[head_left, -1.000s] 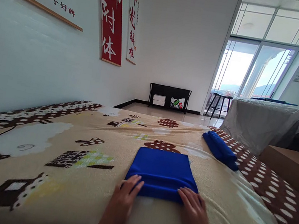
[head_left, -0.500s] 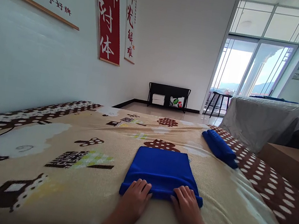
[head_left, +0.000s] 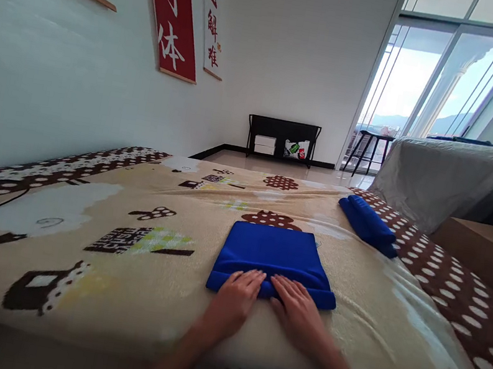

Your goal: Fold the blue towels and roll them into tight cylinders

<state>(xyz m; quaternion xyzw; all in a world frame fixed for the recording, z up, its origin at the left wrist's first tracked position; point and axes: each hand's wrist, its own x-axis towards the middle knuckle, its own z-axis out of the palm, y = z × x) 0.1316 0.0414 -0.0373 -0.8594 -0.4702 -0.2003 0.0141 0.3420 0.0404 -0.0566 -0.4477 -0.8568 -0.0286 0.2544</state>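
Observation:
A folded blue cloth [head_left: 271, 245] lies flat on the blanket in front of me, its near edge turned into a thick roll. My left hand [head_left: 236, 299] rests on the left-middle of that roll, fingers stretched out over the top. Beside it, my right hand [head_left: 298, 313] lies on the right-middle part, fingers also extended flat and thumb near the front edge. The fingertips of both hands are close together. Farther off to the right is a second blue cloth [head_left: 368, 225], rolled into a bundle and touched by neither hand.
A cream patterned blanket [head_left: 151, 301] with brown polka-dot borders covers the surface. To the right stand a brown box-like piece [head_left: 479, 261] and furniture under a plastic sheet [head_left: 447, 174]. A black rack [head_left: 284, 131] and a stool [head_left: 371, 145] are at the back.
Both hands have slid inward along the roll, toward each other, and their fingers have straightened. The view has tilted downward. The second blue bundle stays in its place.

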